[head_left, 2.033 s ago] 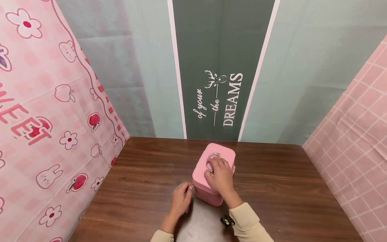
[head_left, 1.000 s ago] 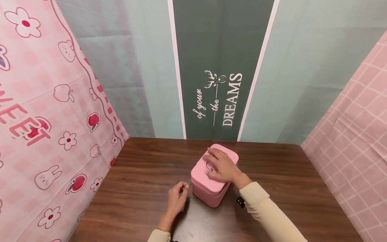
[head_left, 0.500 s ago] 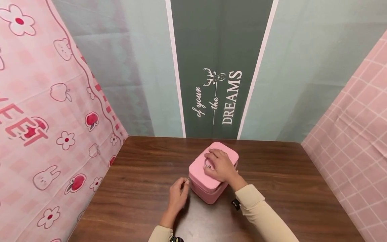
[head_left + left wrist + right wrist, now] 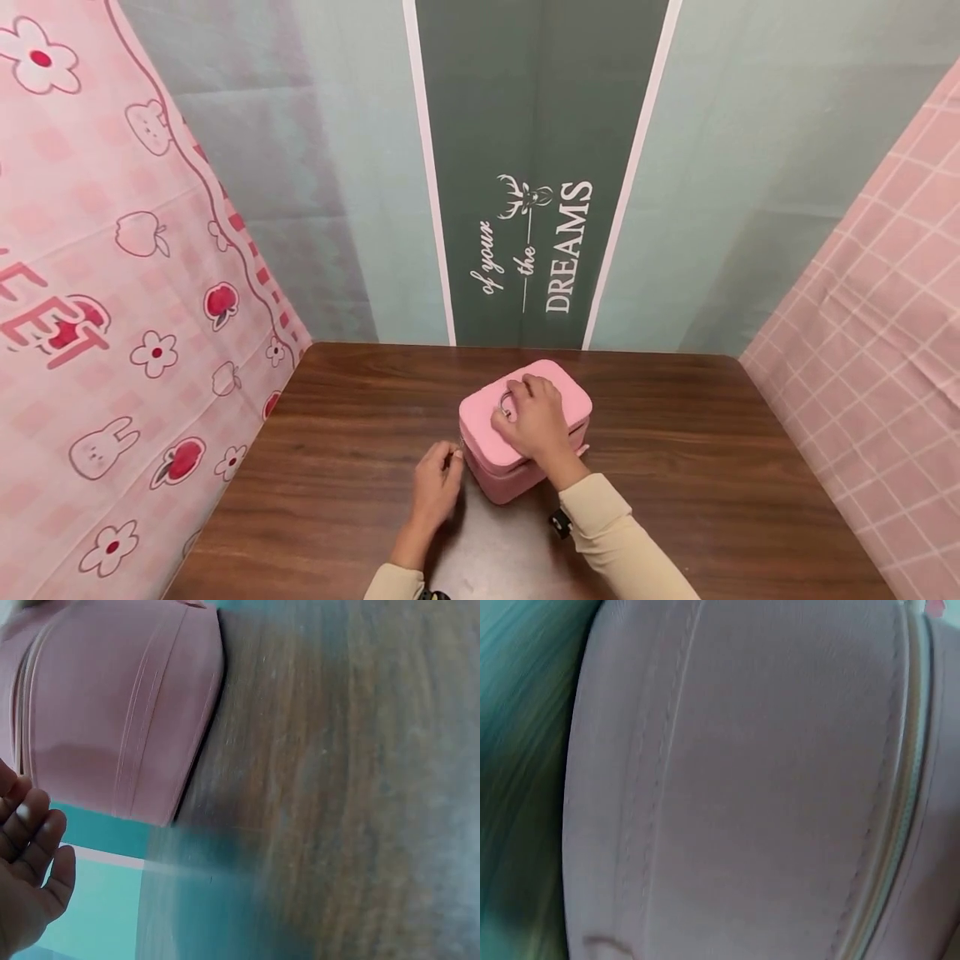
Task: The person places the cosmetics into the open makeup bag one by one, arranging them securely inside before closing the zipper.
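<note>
A pink zip-up case (image 4: 483,400) with a flat lid and a silver ring handle (image 4: 504,403) sits on the brown wooden table (image 4: 675,467). Bent over the lid, my right hand (image 4: 536,417) grips around the ring handle with thumb and fingers. At the case's left corner my left hand (image 4: 437,487) pinches the small zipper pull, which its fingertips mostly hide. The left wrist view shows those curled fingers (image 4: 30,832) right at the zipper line (image 4: 26,705). Zipper teeth (image 4: 904,802) run along the case's side in the right wrist view; the right hand is outside that view.
A green and pale blue cloth (image 4: 517,167) with white lettering hangs behind the table. Pink printed cloth (image 4: 172,350) stands at the left side and pink checked cloth (image 4: 870,333) at the right. Dark straps sit at both wrists.
The case has turned clockwise, its near end swinging left. My right hand spread over the lid, then drew back in around the handle. My left hand stayed at the corner, shifting slightly left.
</note>
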A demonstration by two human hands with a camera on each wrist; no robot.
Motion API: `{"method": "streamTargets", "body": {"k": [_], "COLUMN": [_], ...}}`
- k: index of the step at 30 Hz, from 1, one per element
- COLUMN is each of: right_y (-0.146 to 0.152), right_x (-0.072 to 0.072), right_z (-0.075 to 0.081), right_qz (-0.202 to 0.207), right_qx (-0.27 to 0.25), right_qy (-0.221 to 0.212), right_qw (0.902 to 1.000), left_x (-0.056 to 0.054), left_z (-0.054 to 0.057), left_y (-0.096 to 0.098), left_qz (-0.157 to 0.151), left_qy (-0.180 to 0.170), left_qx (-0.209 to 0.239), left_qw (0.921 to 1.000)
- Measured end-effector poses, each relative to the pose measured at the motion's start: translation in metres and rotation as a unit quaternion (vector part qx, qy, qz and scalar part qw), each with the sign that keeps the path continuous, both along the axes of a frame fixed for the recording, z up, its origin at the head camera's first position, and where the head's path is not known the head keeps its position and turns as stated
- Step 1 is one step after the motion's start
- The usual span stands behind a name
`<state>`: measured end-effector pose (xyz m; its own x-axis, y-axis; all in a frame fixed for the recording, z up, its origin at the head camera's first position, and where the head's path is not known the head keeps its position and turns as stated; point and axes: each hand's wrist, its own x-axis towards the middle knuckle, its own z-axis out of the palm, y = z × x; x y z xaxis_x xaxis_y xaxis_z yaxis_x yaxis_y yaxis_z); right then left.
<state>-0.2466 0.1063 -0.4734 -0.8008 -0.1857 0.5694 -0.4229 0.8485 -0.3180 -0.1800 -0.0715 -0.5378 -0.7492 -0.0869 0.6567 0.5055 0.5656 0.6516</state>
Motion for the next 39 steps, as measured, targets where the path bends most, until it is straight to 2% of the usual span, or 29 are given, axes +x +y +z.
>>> {"method": "streamTargets", "body": {"k": [6, 9, 12, 17, 21, 25, 28, 30, 36, 39], "right_y": [-0.015, -0.016, -0.014, -0.007, 0.005, 0.019, 0.03, 0.035, 0.037, 0.033], "right_x": [0.003, 0.004, 0.004, 0.004, 0.002, -0.005, -0.017, -0.024, -0.029, -0.028], "right_z": [0.001, 0.0, 0.0, 0.009, 0.024, 0.032, 0.027, 0.02, 0.008, 0.007], "right_qz": [-0.106, -0.125, -0.124, -0.074, -0.024, 0.037, 0.1, 0.124, 0.135, 0.119], "right_qx": [-0.004, -0.003, -0.005, -0.02, 0.012, 0.064, 0.077, 0.084, 0.085, 0.085], "right_qy": [-0.036, -0.046, -0.058, -0.106, -0.14, -0.133, -0.113, -0.108, -0.116, -0.105], "right_qw": [0.9938, 0.9911, 0.9905, 0.9913, 0.9898, 0.9884, 0.9855, 0.9828, 0.9803, 0.9836], "left_x": [0.007, 0.008, 0.008, 0.007, 0.006, 0.004, 0.004, 0.004, 0.007, 0.007], "left_z": [-0.004, -0.007, -0.008, -0.01, -0.009, -0.008, -0.008, -0.009, -0.011, -0.011], "left_y": [0.005, 0.006, 0.007, 0.005, 0.003, 0.001, 0.0, 0.0, -0.003, -0.005], "left_qz": [-0.025, -0.023, -0.023, -0.026, -0.024, -0.027, -0.029, -0.031, -0.039, -0.038], "left_qy": [0.014, 0.011, 0.007, -0.003, -0.006, -0.007, -0.01, -0.012, -0.009, -0.007], "left_qx": [-0.001, 0.009, 0.014, 0.03, 0.031, 0.026, 0.025, 0.022, 0.02, 0.024], "left_qw": [0.9996, 0.9996, 0.9996, 0.9992, 0.9992, 0.9993, 0.9992, 0.9992, 0.999, 0.999]}}
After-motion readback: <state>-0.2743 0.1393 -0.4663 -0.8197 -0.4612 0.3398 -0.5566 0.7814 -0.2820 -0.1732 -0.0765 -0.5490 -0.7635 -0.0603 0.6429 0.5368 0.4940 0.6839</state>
